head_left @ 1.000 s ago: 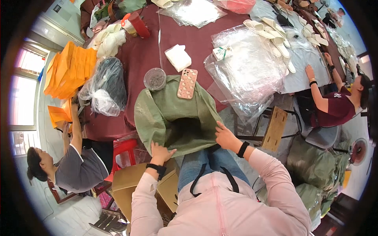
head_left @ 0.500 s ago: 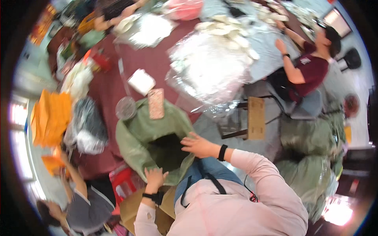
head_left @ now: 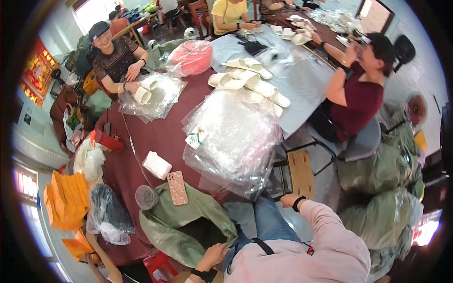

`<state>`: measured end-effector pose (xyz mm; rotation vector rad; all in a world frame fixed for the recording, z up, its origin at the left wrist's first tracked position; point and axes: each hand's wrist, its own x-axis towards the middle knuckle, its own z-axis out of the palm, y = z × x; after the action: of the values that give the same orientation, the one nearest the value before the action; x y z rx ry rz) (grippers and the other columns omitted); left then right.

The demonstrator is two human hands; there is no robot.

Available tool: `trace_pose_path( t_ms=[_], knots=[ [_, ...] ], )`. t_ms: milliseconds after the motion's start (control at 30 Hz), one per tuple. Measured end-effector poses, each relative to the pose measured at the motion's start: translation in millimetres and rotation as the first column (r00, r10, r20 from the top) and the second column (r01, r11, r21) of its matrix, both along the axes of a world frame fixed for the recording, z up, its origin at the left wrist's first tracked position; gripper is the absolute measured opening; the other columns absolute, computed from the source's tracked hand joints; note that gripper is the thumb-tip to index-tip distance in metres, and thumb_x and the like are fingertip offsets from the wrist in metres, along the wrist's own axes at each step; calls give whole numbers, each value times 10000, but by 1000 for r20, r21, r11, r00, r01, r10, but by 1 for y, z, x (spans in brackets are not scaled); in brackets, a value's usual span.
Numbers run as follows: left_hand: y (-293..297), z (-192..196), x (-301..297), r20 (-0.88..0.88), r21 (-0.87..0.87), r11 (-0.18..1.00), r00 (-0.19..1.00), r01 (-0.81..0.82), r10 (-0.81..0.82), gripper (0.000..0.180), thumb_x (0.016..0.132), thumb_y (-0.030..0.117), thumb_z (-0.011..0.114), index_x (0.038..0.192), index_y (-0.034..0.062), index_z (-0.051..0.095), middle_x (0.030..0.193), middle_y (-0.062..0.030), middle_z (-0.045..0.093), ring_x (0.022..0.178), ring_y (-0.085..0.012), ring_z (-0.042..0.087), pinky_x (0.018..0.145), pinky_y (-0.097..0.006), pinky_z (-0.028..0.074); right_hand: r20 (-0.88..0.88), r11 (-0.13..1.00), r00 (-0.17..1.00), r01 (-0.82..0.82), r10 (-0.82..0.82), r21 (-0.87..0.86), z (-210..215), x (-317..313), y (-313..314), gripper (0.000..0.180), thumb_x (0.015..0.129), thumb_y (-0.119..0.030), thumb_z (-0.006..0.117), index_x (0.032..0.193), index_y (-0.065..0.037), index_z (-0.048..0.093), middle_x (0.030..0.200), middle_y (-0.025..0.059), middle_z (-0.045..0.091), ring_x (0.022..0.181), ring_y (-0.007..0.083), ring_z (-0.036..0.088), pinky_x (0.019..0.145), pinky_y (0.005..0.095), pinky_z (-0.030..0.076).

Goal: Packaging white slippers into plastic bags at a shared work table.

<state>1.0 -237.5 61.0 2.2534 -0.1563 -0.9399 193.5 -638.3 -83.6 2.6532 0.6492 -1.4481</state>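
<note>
A green sack (head_left: 184,236) lies slumped at the near table edge, its dark mouth facing me. My left hand (head_left: 213,256) is closed on the sack's near rim beside my thigh. Out to the right, my right hand (head_left: 289,200) is at the near end of a wooden stool (head_left: 301,174). Its fingers look curled together; whether they grip the stool is hard to see. A pink patterned phone (head_left: 177,187) rests on the far part of the sack, next to a clear round container (head_left: 146,196) and a white packet (head_left: 156,165).
Clear plastic bags (head_left: 231,137) cover the table's middle, with cream slippers (head_left: 250,78) piled beyond. A seated person (head_left: 358,104) is at the right, another person (head_left: 115,61) at the far left. Full green sacks (head_left: 377,207) stand right. Orange bags (head_left: 66,198) are left.
My right hand has left the sack's mouth and moved right to the stool. My left hand stays at the sack, whose opening has sagged. The view has tilted up, showing more people.
</note>
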Motion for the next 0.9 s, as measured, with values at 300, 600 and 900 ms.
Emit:
trace_pose_path(
  t_ms=[300, 600, 900],
  knots=[
    [-86, -71, 96, -364, -17, 954, 890, -300, 274, 405, 909, 380, 492, 1100, 41, 605, 1070, -199, 613, 1020, -362, 565, 868, -422, 448, 65, 915, 917, -398, 395, 62, -84, 133, -62, 255, 787, -197, 566, 976, -55, 663, 976, 159, 664, 965, 332, 623, 820, 427, 496],
    [-178, -107, 96, -523, 52, 963, 815, -264, 251, 614, 871, 474, 513, 1251, -7, 487, 1197, -234, 556, 1077, -404, 544, 924, -472, 423, 238, 633, 689, -724, 685, 273, -188, 172, -52, 247, 855, -204, 485, 958, -73, 668, 968, 160, 661, 915, 310, 633, 809, 409, 497],
    [-181, -65, 150, -603, 203, 918, 695, -341, 391, 497, 907, 366, 463, 1257, 12, 460, 1185, -265, 535, 1078, -409, 521, 901, -472, 434, 66, 801, 865, -487, 498, 349, -214, 122, -34, 258, 839, -202, 507, 1019, -62, 628, 1027, 182, 624, 966, 331, 596, 844, 415, 474]
  ],
)
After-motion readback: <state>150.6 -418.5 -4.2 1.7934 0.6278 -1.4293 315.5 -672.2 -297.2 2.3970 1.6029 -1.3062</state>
